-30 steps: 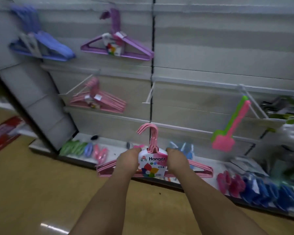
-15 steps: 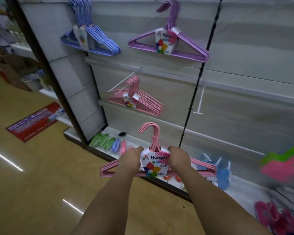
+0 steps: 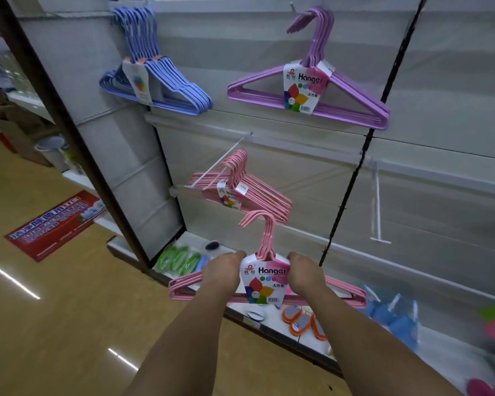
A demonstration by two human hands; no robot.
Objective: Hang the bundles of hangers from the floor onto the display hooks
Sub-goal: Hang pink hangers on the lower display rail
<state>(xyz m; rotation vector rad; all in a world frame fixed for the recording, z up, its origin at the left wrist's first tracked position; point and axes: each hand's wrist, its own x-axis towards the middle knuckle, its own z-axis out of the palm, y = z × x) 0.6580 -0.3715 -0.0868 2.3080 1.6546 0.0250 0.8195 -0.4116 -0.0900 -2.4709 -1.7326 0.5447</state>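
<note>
Pink hanger bundle held upright at 6 o'clock of the frame, hooks up, in front of the shelving's lowest tier. Gripped on both shoulders: left hand curled round the bars at 9 o'clock of the "Hanger" label, right hand curled round them at 3 o'clock. Both forearms stretched forward from the bottom edge.

Just above, at 12 o'clock of the held bundle, a second pink bundle hanging on a white display hook that juts from the wall panel. Higher still, at 1 o'clock, a purple bundle with the same label, hanging near the top of the panel. At 11 o'clock, blue hangers crowded on another peg. At 3 o'clock, a bare white hook pointing outward.

Along the base shelf, green packets at 9 o'clock of the hands, orange-rimmed items and blue packets at 4 o'clock. Red floor sticker on the tan floor at far 9 o'clock.
</note>
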